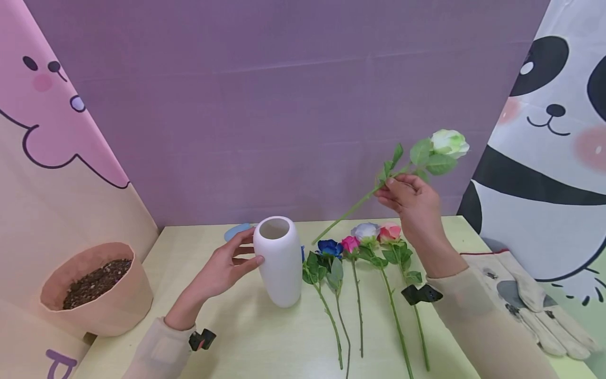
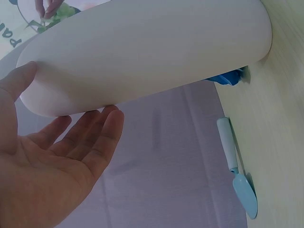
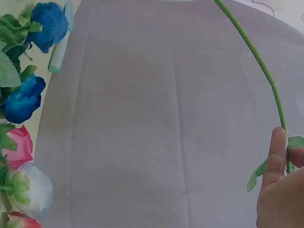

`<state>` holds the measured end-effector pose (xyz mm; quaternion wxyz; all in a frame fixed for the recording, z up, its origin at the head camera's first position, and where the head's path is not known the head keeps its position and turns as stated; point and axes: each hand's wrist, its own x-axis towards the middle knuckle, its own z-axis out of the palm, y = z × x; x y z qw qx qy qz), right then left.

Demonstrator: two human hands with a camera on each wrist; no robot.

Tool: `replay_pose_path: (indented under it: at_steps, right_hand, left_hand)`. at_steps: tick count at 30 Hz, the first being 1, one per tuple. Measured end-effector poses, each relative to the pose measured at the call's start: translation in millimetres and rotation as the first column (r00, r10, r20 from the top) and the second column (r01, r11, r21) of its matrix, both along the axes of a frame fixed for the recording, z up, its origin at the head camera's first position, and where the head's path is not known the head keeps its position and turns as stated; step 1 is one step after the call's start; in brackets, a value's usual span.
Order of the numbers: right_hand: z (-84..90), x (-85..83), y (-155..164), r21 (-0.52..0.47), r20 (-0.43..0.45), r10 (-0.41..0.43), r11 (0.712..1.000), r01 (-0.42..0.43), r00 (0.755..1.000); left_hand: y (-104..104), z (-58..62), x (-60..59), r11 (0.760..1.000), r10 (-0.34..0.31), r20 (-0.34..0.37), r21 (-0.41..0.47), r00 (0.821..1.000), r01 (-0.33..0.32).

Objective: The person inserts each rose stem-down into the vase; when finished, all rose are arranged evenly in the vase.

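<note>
I've got the white vase (image 1: 279,260) standing up on the table (image 1: 246,337), near the middle. My left hand (image 1: 222,268) rests on its side w/ fingers straight, just steadying it, not wrapped round. My right hand (image 1: 409,197) is up in the air, pinching the stem of the white-green rose (image 1: 448,142) just below the leaves; stem tip points down toward the vase mouth.

I think the step is getting this rose into the vase. Next it needs the stem end lined up over the opening, then lowered straight.

Other stuff: pot of soil (image 1: 97,287) at far left, gloves (image 1: 530,300) at right. Spare flowers (image 1: 360,247) lie just beside the vase and could get bumped. A small blue trowel (image 2: 237,173) lies behind it.
</note>
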<state>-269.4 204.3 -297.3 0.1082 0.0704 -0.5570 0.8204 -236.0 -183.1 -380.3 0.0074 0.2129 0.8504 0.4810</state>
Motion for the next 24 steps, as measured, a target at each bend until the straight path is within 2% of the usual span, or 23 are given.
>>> replay_pose_path:
  at_steps: [11,21,24]
  right_hand:
    - [9.2,-2.9,-15.3,-0.130,-0.052,0.026,0.991,-0.032,0.998]
    - [15.5,-2.9,-33.5,-0.137,-0.076,0.009,0.990,-0.020,0.997]
    - [15.9,-3.3,-39.0,-0.108,-0.077,0.008,0.994,-0.016,0.997]
  left_hand:
    - [-0.1,-1.0,0.2,1.000,-0.001,0.003,0.006,1.000,0.001]
    - [-1.0,-1.9,-0.4,1.000,0.001,0.002,0.001,1.000,-0.001]
    - [-1.4,-1.8,-0.6,1.000,-0.001,-0.001,-0.002,1.000,0.001]
